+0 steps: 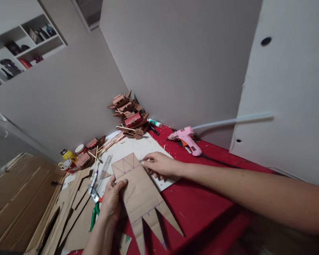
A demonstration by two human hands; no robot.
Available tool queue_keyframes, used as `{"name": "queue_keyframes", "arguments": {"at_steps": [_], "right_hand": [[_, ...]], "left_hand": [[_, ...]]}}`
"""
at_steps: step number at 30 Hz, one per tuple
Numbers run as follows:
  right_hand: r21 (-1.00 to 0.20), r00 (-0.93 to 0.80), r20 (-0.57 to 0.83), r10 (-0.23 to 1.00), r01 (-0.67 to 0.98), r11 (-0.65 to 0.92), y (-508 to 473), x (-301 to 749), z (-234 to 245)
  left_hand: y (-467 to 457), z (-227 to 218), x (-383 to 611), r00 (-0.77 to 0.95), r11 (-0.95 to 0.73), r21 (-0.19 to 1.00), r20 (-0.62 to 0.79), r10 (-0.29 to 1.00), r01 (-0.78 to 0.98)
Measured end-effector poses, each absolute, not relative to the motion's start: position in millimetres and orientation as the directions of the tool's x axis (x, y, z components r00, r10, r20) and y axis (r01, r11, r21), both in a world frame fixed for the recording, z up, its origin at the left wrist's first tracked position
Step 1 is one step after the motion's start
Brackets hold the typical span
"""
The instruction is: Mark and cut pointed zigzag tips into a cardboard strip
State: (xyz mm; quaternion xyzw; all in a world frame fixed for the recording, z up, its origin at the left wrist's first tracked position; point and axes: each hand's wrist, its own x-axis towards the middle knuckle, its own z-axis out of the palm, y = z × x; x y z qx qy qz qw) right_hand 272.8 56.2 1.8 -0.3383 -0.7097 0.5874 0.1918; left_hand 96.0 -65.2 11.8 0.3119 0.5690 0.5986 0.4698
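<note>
A cut cardboard piece (140,191) is tilted up over the table. Long pointed teeth are cut into its near end, and pen-drawn zigzag triangles mark its far end. My left hand (113,198) grips its left edge, thumb on top. At the far right edge, my right hand (161,165) has thumb and forefinger pinched against the cardboard, the other fingers curled below. Left of my left hand lie a tool with green handles (93,216), a pen (93,182) and a clear ruler (106,166).
A pink glue gun (187,138) with a long glue stick (228,121) rests on the red tabletop (196,202). Small model boats (133,120) are stacked in the corner. Mugs (67,165) and a yellow container (68,154) stand at left, near cardboard offcuts (79,219).
</note>
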Motion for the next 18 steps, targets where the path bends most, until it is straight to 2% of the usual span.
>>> {"name": "queue_keyframes", "arguments": {"at_steps": [3,6,12,18], "right_hand": [[-0.974,-0.792,-0.199,0.577,0.223,-0.030,53,270,2],[-0.977,-0.832,-0.211,0.513,0.176,-0.117,49,267,2],[-0.976,-0.834,-0.183,0.520,0.091,-0.197,49,264,2],[-0.972,-0.840,-0.168,0.516,0.053,-0.229,48,265,-5]], "left_hand": [[-68,12,94,-0.338,0.115,0.971,-0.182,0.923,-0.208],[-71,8,94,-0.329,0.150,0.966,-0.214,0.920,-0.210],[-71,2,95,-0.267,0.188,0.949,-0.256,0.929,-0.253],[-72,3,98,-0.240,0.145,0.950,-0.214,0.947,-0.278]]}}
